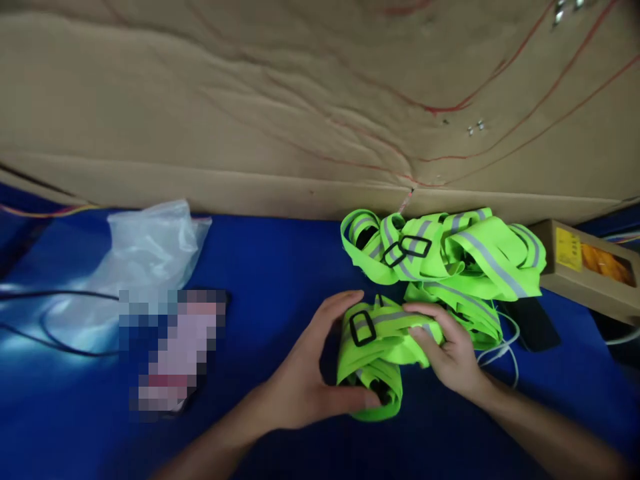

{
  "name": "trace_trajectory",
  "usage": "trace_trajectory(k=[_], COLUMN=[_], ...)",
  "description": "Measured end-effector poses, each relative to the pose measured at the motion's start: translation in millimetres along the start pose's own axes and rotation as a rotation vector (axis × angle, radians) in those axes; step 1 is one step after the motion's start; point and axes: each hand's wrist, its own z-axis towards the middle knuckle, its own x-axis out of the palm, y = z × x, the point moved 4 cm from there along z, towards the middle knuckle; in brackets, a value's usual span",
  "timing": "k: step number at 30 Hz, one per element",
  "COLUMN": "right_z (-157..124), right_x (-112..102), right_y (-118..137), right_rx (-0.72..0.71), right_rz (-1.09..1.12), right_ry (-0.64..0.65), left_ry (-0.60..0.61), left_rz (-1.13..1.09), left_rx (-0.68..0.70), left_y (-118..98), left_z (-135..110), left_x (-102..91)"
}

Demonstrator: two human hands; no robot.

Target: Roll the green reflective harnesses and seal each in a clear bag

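Observation:
A bundle of neon-green reflective strap (370, 353) with a grey stripe and a black buckle sits between my two hands over the blue table. My left hand (315, 373) curves around its left side, thumb against the rolled lower part and fingers at the upper edge. On the other side, my right hand (447, 347) pinches the bundle's right end between thumb and fingers. Just behind lies a larger heap of the same green straps (450, 253), with black buckles showing. Part of another green strap bundle (470, 313) shows below that heap, beyond my right hand.
Brown cardboard (250, 133) with red lines rises behind the blue table (270, 267). At left are a clear plastic bag (160, 247), black cables (65, 293) and a pixelated phone-shaped object (183, 347). A windowed box (590, 267), a dark flat object (533, 327) and white cable (513, 333) lie right.

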Motion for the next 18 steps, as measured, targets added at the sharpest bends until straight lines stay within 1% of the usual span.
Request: trace_trajectory(k=[2,3,4,5,6,8,9,12,13,15,17,18], right_z=[2,2,1,0,-1,-3,-3,-1,0,2,0,-3], right_x=[1,1,1,1,1,1,2,2,1,1,0,-2], right_y=[-3,-4,-6,-7,-8,-9,-9,-7,-6,-4,-4,-3], right_rx=[0.042,0.055,0.063,0.069,0.073,0.079,0.080,0.055,0.043,0.019,-0.013,-0.045], right_rz=[0.020,0.019,0.014,0.005,-0.003,-0.011,-0.011,-0.006,-0.004,-0.016,-0.074,-0.121], right_ry=[0.008,0.001,-0.010,-0.020,-0.026,-0.031,-0.034,-0.059,-0.066,-0.073,-0.089,-0.114], left_ry=[-0.073,-0.113,-0.159,-0.206,-0.249,-0.302,-0.292,-0.168,-0.135,-0.124,-0.167,-0.191], left_rz=[-0.289,-0.395,-0.449,-0.448,-0.404,-0.246,-0.152,0.152,0.259,0.439,0.531,0.535], left_rx=[-0.165,-0.237,-0.293,-0.327,-0.333,-0.254,-0.194,-0.046,-0.029,-0.024,-0.038,-0.049], left_y=[9,14,18,20,21,16,12,4,4,7,11,13], left_z=[5,7,9,11,11,9,7,-1,-4,-6,-4,-1], left_x=[-10.1,-14.6,-18.8,-22.5,-25.4,-27.2,-24.9,-8.4,-2.9,3.8,3.4,1.2])
